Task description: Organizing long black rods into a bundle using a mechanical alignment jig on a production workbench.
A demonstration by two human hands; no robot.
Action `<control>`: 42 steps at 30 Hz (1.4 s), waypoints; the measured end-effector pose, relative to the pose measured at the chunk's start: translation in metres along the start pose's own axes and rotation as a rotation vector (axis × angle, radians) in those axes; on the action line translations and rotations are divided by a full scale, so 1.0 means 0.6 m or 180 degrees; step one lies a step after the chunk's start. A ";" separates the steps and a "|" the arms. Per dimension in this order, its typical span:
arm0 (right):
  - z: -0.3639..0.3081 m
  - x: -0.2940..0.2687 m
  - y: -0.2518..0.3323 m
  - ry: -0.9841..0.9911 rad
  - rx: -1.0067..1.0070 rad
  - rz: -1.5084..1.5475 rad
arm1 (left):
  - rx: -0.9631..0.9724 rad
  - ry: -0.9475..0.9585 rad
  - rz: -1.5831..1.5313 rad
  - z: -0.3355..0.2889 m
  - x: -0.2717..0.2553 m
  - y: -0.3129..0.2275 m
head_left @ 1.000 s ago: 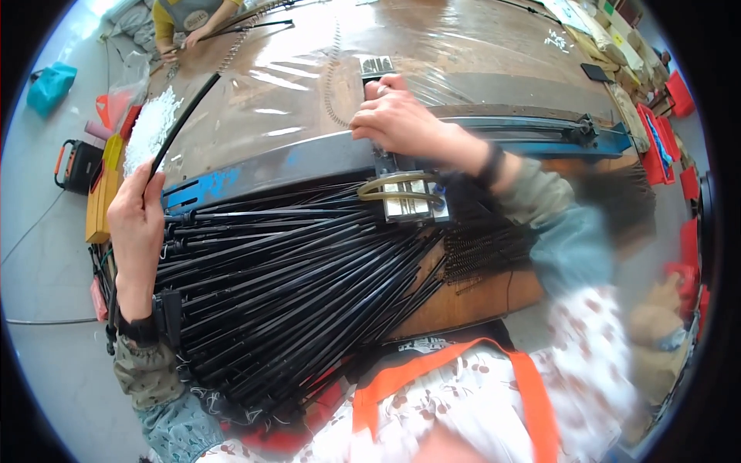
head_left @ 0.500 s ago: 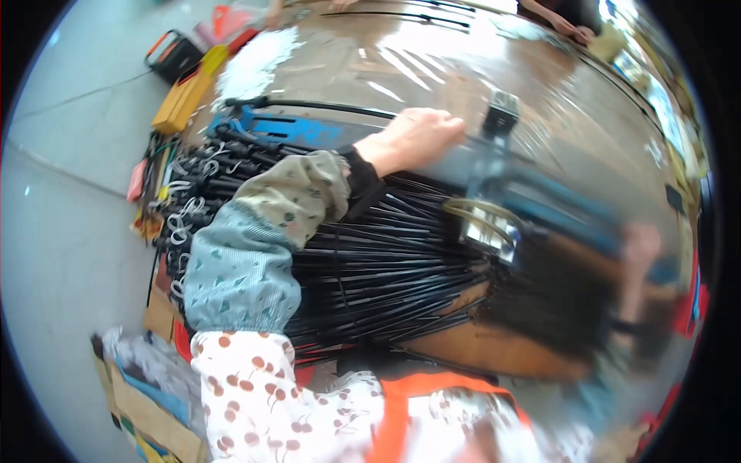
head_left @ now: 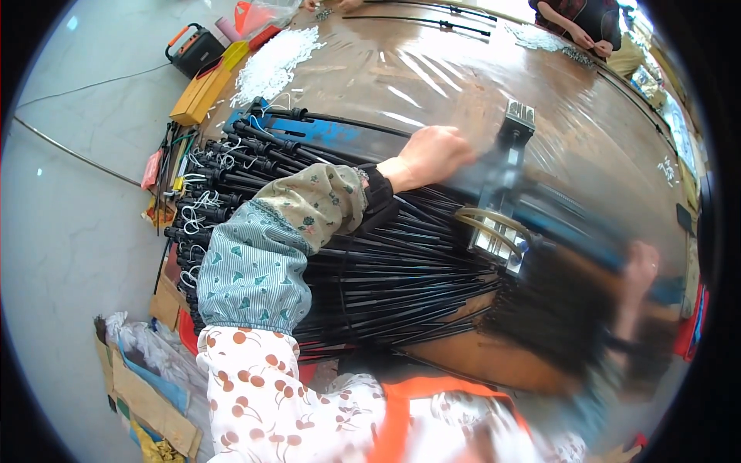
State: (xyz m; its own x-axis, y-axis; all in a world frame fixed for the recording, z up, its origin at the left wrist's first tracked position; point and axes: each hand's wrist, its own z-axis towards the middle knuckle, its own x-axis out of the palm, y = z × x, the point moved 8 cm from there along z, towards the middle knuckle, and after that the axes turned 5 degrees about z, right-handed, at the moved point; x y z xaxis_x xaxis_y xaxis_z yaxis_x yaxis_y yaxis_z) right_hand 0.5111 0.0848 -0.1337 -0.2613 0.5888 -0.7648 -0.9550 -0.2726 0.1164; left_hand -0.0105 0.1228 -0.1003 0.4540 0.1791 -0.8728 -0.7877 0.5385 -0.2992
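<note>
My left hand [head_left: 436, 157] is closed at the right end of a thin black rod [head_left: 355, 123], which lies across a blue metal base [head_left: 324, 133]. Just right of its blurred fingertips stands a metal bench device [head_left: 505, 166] with a dark block on top and a brass-coloured ring [head_left: 494, 224] lower down. My right hand [head_left: 641, 266] is curled at the outer end of a blue lever [head_left: 567, 212], smeared by motion. Beneath my left forearm lie many black rods [head_left: 401, 262], with black fittings and white cord loops [head_left: 202, 208] at their left ends.
White small pieces [head_left: 278, 63] are heaped at the far left, near a yellow box [head_left: 201, 96] and a black case [head_left: 197, 52]. Another person's hands [head_left: 587, 38] are at the far right. Flattened cardboard [head_left: 147, 401] lies lower left.
The whole view has shifted slightly right and down. My left hand stays at the rod's end beside the device. My right hand stays at the lever, which is blurred in both frames.
</note>
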 end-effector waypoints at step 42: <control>-0.264 -0.049 0.530 0.1901 -0.1665 0.1357 | 0.1152 -0.0478 0.2047 0.005 -0.074 0.050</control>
State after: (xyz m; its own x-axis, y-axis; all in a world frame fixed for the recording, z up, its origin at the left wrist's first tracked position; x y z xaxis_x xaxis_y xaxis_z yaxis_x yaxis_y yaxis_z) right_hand 0.2374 -0.1399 -0.1748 -0.3233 -0.0951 -0.9415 -0.5697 -0.7749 0.2739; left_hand -0.0530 0.1336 -0.0696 0.0229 0.6461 -0.7629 -0.7424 0.5221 0.4199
